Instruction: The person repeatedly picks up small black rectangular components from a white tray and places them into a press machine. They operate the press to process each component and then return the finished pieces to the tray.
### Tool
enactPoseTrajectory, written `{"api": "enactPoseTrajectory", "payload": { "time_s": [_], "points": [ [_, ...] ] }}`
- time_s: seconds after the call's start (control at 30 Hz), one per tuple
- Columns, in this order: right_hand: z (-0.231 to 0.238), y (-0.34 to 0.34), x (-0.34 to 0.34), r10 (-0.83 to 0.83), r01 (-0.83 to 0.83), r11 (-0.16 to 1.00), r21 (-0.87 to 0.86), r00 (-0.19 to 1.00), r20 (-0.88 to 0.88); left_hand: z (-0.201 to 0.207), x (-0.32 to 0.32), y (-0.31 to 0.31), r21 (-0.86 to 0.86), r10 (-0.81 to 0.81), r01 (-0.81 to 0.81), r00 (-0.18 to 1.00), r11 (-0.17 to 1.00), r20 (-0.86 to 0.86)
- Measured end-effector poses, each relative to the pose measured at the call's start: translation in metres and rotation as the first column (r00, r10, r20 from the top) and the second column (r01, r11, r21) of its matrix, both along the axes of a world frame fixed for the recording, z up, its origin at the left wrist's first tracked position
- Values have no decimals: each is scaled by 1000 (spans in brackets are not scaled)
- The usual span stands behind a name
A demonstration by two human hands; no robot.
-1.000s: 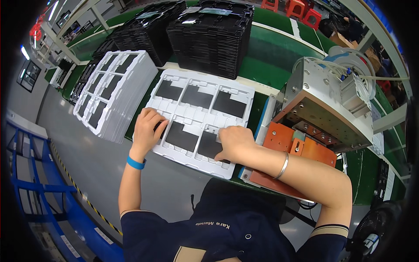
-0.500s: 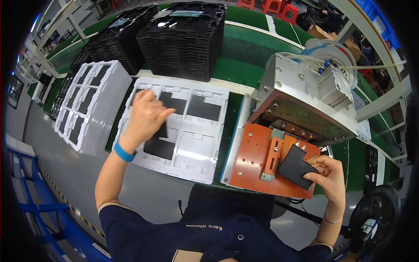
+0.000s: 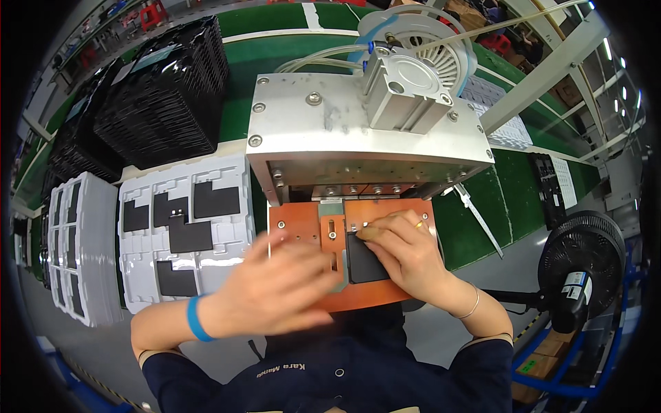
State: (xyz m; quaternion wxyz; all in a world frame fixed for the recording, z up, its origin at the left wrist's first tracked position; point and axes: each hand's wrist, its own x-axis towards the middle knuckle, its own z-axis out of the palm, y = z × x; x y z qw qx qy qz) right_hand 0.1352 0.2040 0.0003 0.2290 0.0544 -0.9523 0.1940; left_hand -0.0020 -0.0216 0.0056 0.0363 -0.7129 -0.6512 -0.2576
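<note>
Two bare hands are seen from a single head-worn view, looking down at a workbench. A dark flat rectangular part is now being pressed onto an orange fixture plate, which sits under a grey metal press block with a pneumatic cylinder on top. Half a second earlier the same part was held up in the right hand, off to the side of the plate; it has since been brought down into the recess of the plate.

The right hand is laid over the part, fingers close together and pressing on its upper edge, with a ring and a thin bracelet visible. The left hand, wearing a blue wristband, has been moved away from the white tray and is now blurred with motion over the left half of the plate; its fingers seem spread apart and nothing can be seen held in them.

A white moulded tray is seen to the left, with several dark parts lying in its pockets. Further left, another stack of white trays is seen, and behind it stacks of black trays. A black fan stands at the right.

From the change it is judged that one part has been taken from the tray and is being seated in the fixture, with seating not yet finished.
</note>
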Motion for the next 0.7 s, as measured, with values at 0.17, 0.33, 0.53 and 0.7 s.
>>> {"api": "enactPoseTrajectory", "payload": {
  "time_s": [0.17, 0.33, 0.53, 0.7],
  "points": [
    [5, -5, -1, 13, -19, 993, 116, 999, 49, -5, 12, 20, -195, -139, 163, 981, 967, 132],
    [2, -9, -1, -59, 53, 994, 92, 996, 64, -2, 11, 21, -222, -146, 172, 981, 960, 129],
    [1, -5, 1, -37, 33, 996, 78, 998, 46, -3, 9, 21, -218, -140, 165, 982, 962, 124],
    [0, -4, 0, -58, 52, 995, 84, 996, 70, -2, 9, 22, -233, -149, 170, 983, 958, 106]
  ]
}}
